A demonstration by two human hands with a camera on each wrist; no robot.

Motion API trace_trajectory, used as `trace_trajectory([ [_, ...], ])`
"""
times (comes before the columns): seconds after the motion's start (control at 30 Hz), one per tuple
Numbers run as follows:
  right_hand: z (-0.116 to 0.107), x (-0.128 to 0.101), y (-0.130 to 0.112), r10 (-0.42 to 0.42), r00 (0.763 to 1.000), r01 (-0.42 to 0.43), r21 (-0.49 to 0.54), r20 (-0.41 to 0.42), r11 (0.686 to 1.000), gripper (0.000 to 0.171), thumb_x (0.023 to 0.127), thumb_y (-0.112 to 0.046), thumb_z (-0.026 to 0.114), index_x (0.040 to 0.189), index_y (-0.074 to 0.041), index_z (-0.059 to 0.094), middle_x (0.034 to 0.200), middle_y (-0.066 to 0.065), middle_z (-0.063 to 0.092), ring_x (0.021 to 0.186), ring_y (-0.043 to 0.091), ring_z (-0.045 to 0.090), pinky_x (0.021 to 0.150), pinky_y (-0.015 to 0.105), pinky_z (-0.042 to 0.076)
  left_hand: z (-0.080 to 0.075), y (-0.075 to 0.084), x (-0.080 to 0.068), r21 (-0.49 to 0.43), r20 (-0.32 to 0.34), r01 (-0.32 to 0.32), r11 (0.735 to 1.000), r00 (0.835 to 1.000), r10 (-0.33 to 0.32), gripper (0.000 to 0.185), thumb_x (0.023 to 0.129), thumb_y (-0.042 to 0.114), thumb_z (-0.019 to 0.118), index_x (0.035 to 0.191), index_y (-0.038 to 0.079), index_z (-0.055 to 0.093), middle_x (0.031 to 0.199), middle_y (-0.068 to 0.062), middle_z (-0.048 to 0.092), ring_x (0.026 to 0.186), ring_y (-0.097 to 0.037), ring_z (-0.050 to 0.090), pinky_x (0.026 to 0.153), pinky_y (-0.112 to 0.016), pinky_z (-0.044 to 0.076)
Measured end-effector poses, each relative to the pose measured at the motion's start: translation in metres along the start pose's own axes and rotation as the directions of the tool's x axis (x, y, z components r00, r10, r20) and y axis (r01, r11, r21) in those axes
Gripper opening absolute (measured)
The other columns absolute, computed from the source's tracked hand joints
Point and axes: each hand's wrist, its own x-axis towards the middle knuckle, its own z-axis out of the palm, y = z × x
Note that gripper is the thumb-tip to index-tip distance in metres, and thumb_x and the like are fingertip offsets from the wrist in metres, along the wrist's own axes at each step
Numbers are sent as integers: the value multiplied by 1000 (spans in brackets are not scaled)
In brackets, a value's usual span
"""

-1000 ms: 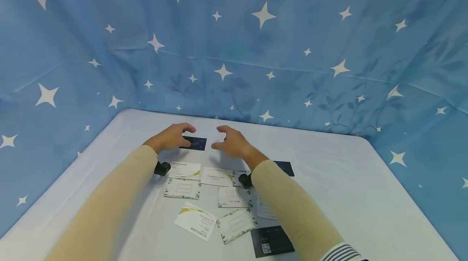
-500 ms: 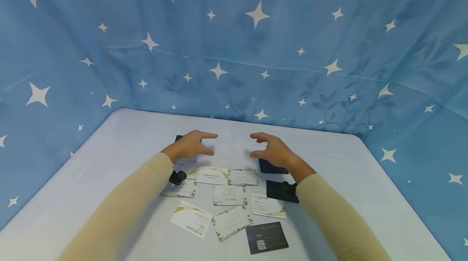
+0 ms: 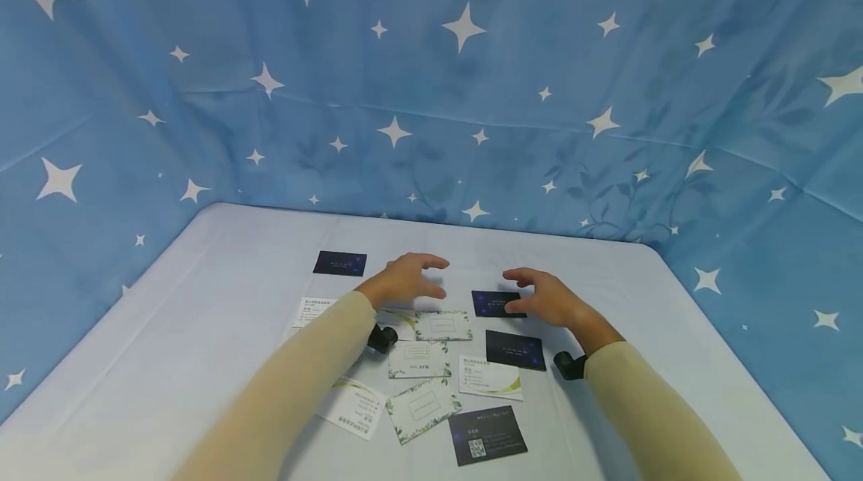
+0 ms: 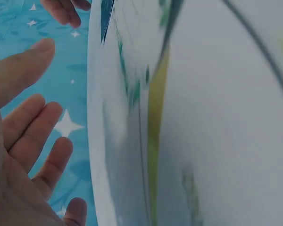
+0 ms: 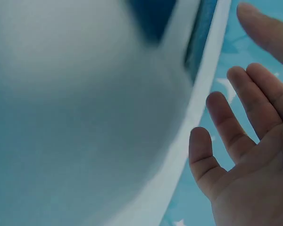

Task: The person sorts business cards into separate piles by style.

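Observation:
My left hand [image 3: 407, 279] hovers over the middle of the white table with fingers spread and nothing held. Its forearm covers parts of several white business cards, among them a gold-striped card [image 3: 398, 322]. To the right, my right hand [image 3: 551, 301] is held out with thumb and fingers apart; its thumb overlaps a dark blue card [image 3: 488, 303] in the head view. Below lies another dark card [image 3: 515, 350]. The left wrist view shows the left hand's loose, parted fingers [image 4: 35, 127]; in the right wrist view the right palm [image 5: 259, 188] holds nothing.
A dark card [image 3: 340, 264] lies at the back left. Leaf-bordered white cards [image 3: 423, 407], a gold-striped card [image 3: 354, 406] and a dark QR-code card [image 3: 487, 436] lie toward the front. A blue star-patterned curtain [image 3: 431, 76] stands behind the table [image 3: 674, 331].
Both hands have swept to the right above the table, uncovering the dark card at the back left. The head view has turned slightly right. The cards have kept their places.

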Motion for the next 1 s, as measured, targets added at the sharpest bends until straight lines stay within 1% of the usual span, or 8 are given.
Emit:
trace_trajectory([
  [0.13,-1,0,10,28,1000,-28,-17,-1,999,65,86,-21,78,143,-4,53,142,18,52,129,39,45,104,60,35,14,10,9,22,39,16,1000,999,-16,61,87,30,80,143,24,57,146,4,52,141,-22,38,115,-59,7],
  [0.27,-2,-1,14,72,997,-72,-19,22,997,70,82,-22,82,143,-5,53,143,16,52,130,39,44,106,61,32,27,21,16,70,70,4,998,997,-9,59,86,28,81,141,21,59,143,5,55,138,-21,42,113,-58,16],
  [0.4,-1,-4,18,83,995,-82,-14,55,997,72,80,-22,84,143,-6,54,145,16,51,134,41,40,109,63,27,39,30,22,118,69,7,993,998,-15,58,84,31,82,138,21,62,140,5,58,135,-21,44,109,-54,24],
  [0.5,0,-6,19,74,995,-72,-30,63,997,68,81,-19,82,142,-7,55,145,17,51,135,42,40,109,64,25,47,34,27,157,56,44,987,997,-54,59,82,35,84,136,25,63,138,7,58,131,-23,45,106,-52,29],
  [0.6,-1,-6,18,68,996,-65,-48,49,997,62,82,-16,81,139,-7,57,143,18,52,135,42,41,109,63,25,50,38,27,165,36,93,982,994,-101,59,80,35,85,134,27,63,136,6,58,123,-28,45,103,-53,33],
  [0.67,0,-6,18,67,997,-64,-56,40,996,60,82,-16,81,138,-7,58,142,18,53,134,42,42,109,63,26,52,41,27,162,23,114,980,993,-119,59,79,33,86,133,27,64,134,5,58,118,-30,44,101,-52,34],
  [0.77,0,-6,18,70,997,-69,-53,29,996,58,82,-16,81,135,-7,60,139,16,55,132,41,43,108,63,27,53,44,25,166,7,124,978,992,-127,58,79,30,86,132,26,65,132,3,58,115,-30,44,100,-51,34],
  [1.0,2,-5,16,70,997,-69,-33,27,997,57,81,-15,81,133,-5,60,134,13,59,127,40,47,106,59,33,58,43,25,176,-6,149,973,989,-150,51,81,31,85,129,27,67,128,-3,56,110,-31,43,98,-49,35],
])
